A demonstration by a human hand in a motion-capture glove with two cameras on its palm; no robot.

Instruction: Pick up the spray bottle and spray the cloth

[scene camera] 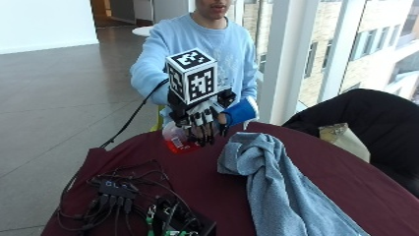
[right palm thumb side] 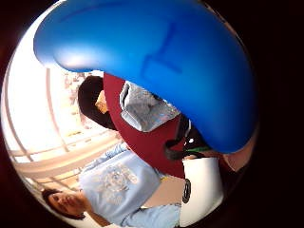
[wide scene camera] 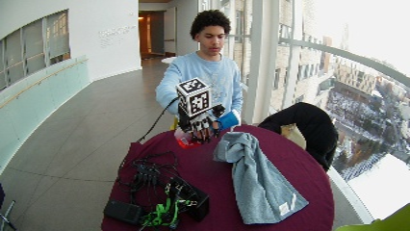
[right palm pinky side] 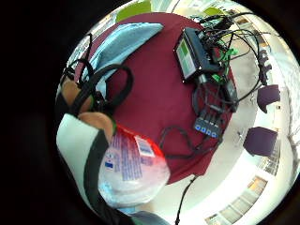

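1. maroon round table (scene camera: 196, 182) fills the outside view; the gloved right hand (scene camera: 204, 120) has its fingers curled around a spray bottle (scene camera: 178, 139), lifted above the table's far edge at 11 o'clock from the grey-blue cloth (scene camera: 275, 191).
2. wide outside view: cables and a black box (wide scene camera: 192, 197) lie at the cloth's 8 o'clock.
3. little finger side palm view: bottle's label (right palm pinky side: 129, 161) sits close to the palm.
4. thumb side palm view: blue trigger head (right palm thumb side: 156, 61) looms over the cloth (right palm thumb side: 145, 111).

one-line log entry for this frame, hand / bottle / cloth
right hand: grips spray bottle, lifted above table | cloth: bunched on table, beside hand | spray: none visible
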